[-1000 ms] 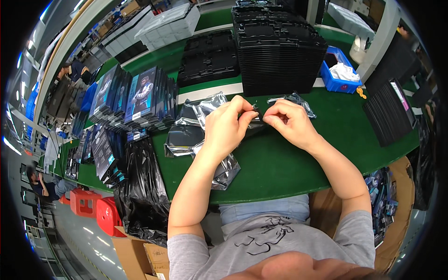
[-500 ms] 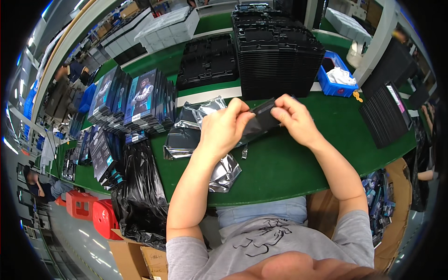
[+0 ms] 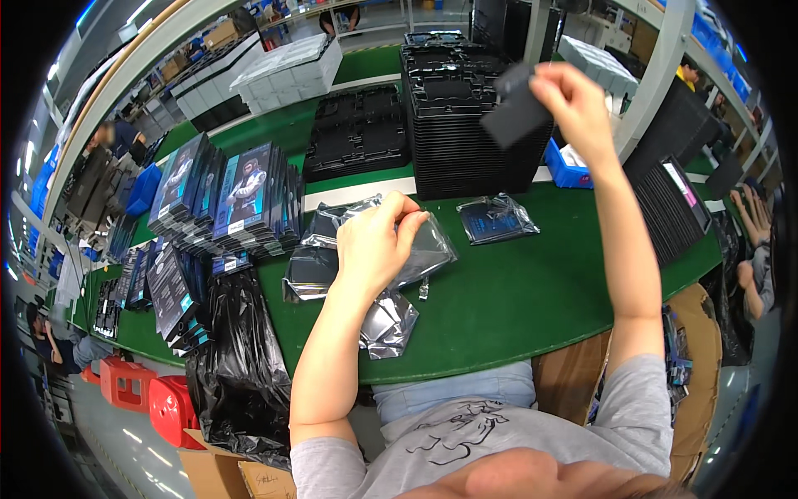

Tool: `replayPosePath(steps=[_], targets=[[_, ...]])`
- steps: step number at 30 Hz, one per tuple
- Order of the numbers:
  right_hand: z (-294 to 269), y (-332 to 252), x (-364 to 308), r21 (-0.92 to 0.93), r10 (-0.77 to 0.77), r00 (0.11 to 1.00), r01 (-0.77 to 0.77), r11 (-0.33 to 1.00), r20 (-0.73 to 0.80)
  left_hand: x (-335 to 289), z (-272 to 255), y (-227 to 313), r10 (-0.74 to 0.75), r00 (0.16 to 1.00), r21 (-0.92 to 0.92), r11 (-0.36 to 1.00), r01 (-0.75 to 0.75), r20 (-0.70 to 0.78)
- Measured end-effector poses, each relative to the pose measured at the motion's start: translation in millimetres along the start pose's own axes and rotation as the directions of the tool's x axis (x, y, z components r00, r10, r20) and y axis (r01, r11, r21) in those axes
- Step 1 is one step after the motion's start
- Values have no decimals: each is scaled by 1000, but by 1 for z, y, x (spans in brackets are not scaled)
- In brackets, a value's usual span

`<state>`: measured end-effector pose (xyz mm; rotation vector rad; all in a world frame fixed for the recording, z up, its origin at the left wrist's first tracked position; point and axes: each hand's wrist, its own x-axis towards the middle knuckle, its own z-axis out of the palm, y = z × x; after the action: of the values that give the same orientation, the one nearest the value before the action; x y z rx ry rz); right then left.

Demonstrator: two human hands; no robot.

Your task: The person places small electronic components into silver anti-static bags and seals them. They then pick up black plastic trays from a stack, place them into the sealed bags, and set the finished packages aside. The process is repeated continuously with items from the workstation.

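My right hand [image 3: 572, 93] is raised over the back of the green table [image 3: 515, 308] and holds a flat dark grey card-shaped part [image 3: 517, 110] in front of the tall stack of black trays [image 3: 465, 125]. My left hand [image 3: 376, 241] rests lower, pinching an empty grey shiny bag [image 3: 428, 249] at the top of a pile of such bags [image 3: 332, 266]. One filled bag [image 3: 497, 218] lies flat on the table to the right of that pile.
Low black trays [image 3: 357, 133] lie behind the pile. Upright dark printed boxes [image 3: 241, 200] stand at the left, above black plastic sacks [image 3: 241, 349]. A blue bin [image 3: 569, 170] sits behind the stack. Cardboard cartons [image 3: 690, 333] stand at my right; other people work at both sides.
My right hand has pulled the dark part out of the bag and lifted it up toward the tray stack. My left hand stays low, keeping the emptied bag.
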<state>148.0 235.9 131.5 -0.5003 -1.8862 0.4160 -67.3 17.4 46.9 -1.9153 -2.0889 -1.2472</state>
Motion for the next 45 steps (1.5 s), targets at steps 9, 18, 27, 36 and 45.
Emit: replayPosePath(steps=[9,18,27,36,45], targets=[[45,-1,119,-920,211,938,193,341,275,-2,-1,-1,45,999,-2,999,-45,-15],[75,27,129,-910,440,837,150,386,325,-4,6,-3,93,995,39,995,-92,-21],[40,32,109,-899,427,867,53,435,258,-3,5,-1,108,993,60,993,-106,-38],[3,35,9,-487,-88,942,246,838,324,-6,7,1,120,992,28,993,-119,-32],[25,21,11,-632,185,972,-53,773,145,-5,7,-3,127,991,41,991,-125,-45]])
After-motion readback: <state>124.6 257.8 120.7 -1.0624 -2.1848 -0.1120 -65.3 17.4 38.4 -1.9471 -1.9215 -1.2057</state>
